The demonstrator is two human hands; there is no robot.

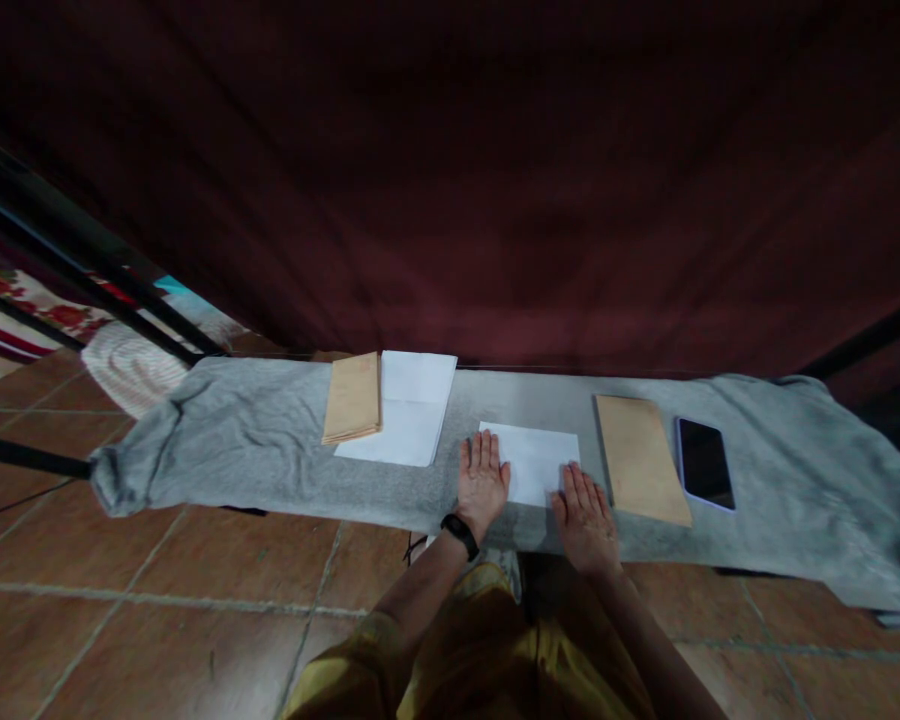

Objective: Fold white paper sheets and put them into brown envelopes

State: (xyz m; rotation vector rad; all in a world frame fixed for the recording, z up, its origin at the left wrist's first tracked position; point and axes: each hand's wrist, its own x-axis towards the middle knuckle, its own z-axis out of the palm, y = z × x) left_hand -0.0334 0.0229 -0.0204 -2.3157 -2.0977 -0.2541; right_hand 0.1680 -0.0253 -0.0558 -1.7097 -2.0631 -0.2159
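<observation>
A white sheet of paper [534, 458] lies on the grey cloth-covered bench [255, 440] in front of me. My left hand [481, 480], a black band on its wrist, lies flat with fingers stretched out on the sheet's left edge. Over the sheet's lower right corner my right hand [583, 515] lies flat too, fingers together and extended. Neither hand grips anything.
A brown envelope [641, 457] and a dark phone [704, 463] lie to the right of the sheet. To the left sit a stack of brown envelopes [353, 397] and a pile of white sheets [409, 408]. A dark red curtain hangs behind; tiled floor lies below.
</observation>
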